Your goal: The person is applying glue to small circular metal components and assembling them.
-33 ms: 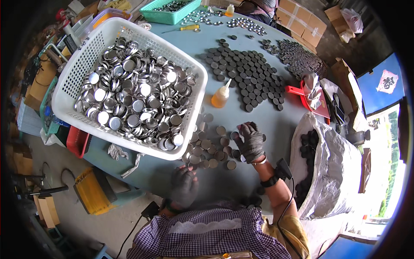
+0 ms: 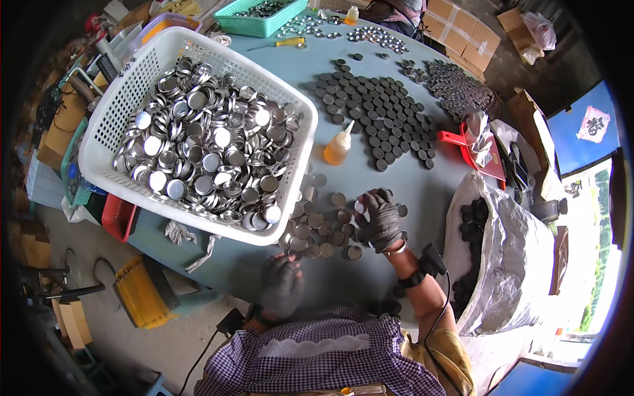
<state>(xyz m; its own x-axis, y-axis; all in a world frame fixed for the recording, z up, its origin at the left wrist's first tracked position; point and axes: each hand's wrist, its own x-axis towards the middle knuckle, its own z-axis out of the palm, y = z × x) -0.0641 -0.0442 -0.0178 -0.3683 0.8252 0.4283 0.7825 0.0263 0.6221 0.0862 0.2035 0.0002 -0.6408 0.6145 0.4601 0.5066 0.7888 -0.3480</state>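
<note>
I sit at a round blue-grey table (image 2: 264, 66). My right hand (image 2: 381, 219), in a dark glove, rests on a loose heap of dull metal discs (image 2: 317, 228) near the front edge, and its fingertips pinch a small pale disc (image 2: 360, 206). My left hand (image 2: 281, 284), also gloved and blurred, is at the near edge of the table, with its fingers touching the front of the same heap. Whether it holds a disc is unclear. A black band with a cable sits on my right wrist (image 2: 422, 267).
A white plastic basket (image 2: 305, 152) full of shiny silver lids stands left of the heap. An orange squeeze bottle (image 2: 338, 146), rows of dark discs (image 2: 380, 112), a red dustpan (image 2: 456, 140) and a silver sack (image 2: 515, 237) of dark discs lie beyond and to the right.
</note>
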